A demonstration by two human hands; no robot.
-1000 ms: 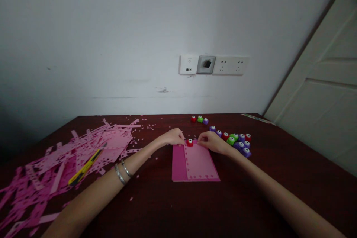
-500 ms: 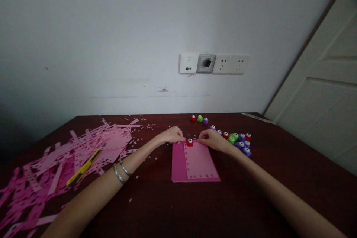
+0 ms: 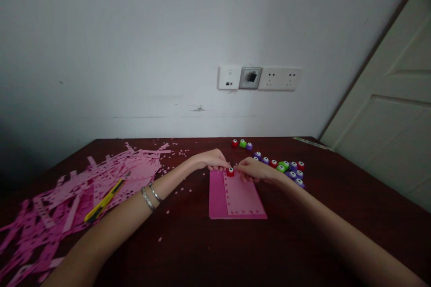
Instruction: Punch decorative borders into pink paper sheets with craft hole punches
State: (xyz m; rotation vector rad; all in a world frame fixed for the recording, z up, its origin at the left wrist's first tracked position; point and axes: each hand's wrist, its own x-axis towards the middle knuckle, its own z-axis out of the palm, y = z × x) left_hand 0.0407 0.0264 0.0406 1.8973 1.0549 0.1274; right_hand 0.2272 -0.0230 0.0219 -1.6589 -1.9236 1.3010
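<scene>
Red punch sits at far edge of pale pink sheet, left hand and right hand close on either side, fingers curled; cannot tell whether they pinch the sheet.

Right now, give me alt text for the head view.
A person's left hand and right hand flank a small red punch at the far edge of a light pink sheet, which lies on darker pink paper. Pink scraps and a yellow cutter lie left; red, green and purple punches sit behind and right.
</scene>
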